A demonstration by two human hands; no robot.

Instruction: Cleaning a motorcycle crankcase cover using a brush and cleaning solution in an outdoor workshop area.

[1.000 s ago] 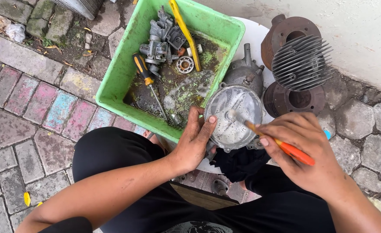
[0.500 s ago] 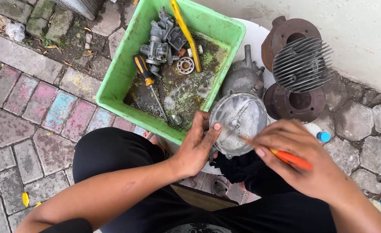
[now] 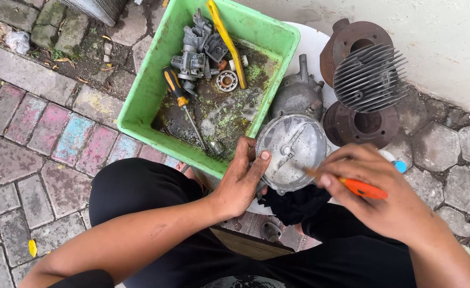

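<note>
Over the lap, round metal cover [image 3: 292, 153] now turned a little more upright than half a second back, inner face and centre hub toward the camera, just beside the green tub [image 3: 155, 90]. Left hand [image 3: 240, 178] clamped on its left rim, thumb laid across the edge, fingers curled behind. Right hand [image 3: 389, 200] closed around an orange-handled brush [image 3: 352, 186], tip touching the cover's lower right face. Black rag [image 3: 293, 205] bunched underneath. Screwdriver [image 3: 184, 106] lying in the tub.
</note>
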